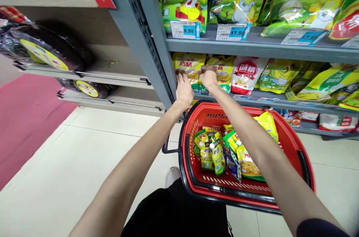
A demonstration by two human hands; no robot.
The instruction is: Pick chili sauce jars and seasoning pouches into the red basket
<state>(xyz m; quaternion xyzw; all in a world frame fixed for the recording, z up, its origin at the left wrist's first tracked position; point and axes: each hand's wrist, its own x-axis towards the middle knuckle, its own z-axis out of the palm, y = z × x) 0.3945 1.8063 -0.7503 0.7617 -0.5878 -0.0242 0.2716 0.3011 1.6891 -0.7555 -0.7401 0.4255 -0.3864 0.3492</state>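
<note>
On the shelf in front of me stands a yellow-and-green bag of chicken seasoning (189, 61) between my two hands. My left hand (184, 87) is at its left edge, close to the shelf's upright post, with the fingers bent against the bag. Curled at the bag's upper right edge is my right hand (209, 77), its fingertips partly hidden. A similar seasoning bag (226, 68) stands just to the right, partly behind my right hand. Below my arms is a red shopping basket (288, 154) holding several yellow-and-green packets and spouted pouches (217, 154).
A white-and-red bag (246, 74) and more yellow bags (277, 76) line the same shelf. Larger bags (190, 1) stand above, behind price tags (185, 30). The grey post (143, 35) rises at left, beside shelves with dark wrapped goods (53, 48).
</note>
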